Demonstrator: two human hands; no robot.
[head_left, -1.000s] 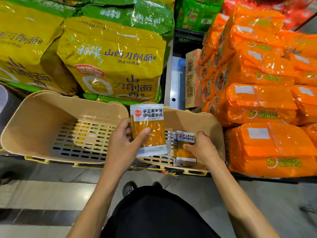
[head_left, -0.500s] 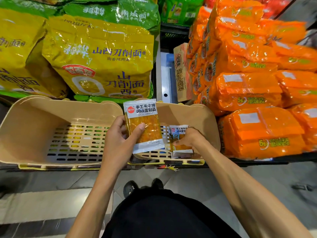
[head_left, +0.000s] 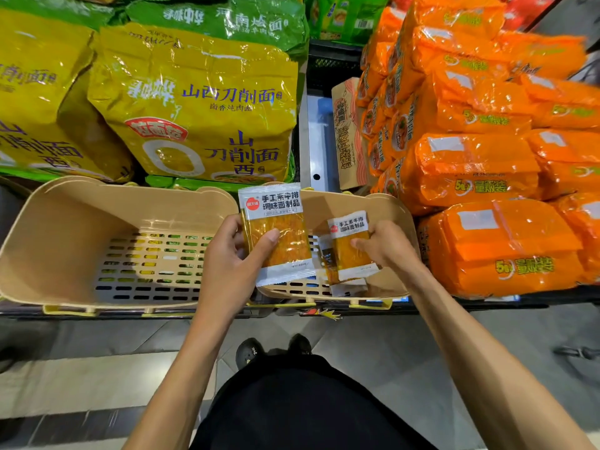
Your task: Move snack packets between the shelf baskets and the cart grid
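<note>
My left hand (head_left: 230,258) holds an orange snack packet (head_left: 282,235) with a white printed top, upright above the gap between two beige baskets. My right hand (head_left: 386,245) pinches a second, smaller-looking orange packet (head_left: 349,245) inside the right basket (head_left: 389,206). Under that packet lies at least one more packet (head_left: 347,287) on the basket's slotted floor. The left basket (head_left: 65,228) holds no packets that I can see.
Large yellow noodle bags (head_left: 201,105) and green bags (head_left: 227,17) stand behind the baskets. Stacked orange noodle packs (head_left: 480,164) fill the shelf to the right, with a cardboard box (head_left: 345,131) beside them. Grey floor and my shoes (head_left: 272,349) are below.
My right hand has lifted its packet up off the basket floor. My left hand keeps its packet in about the same spot.
</note>
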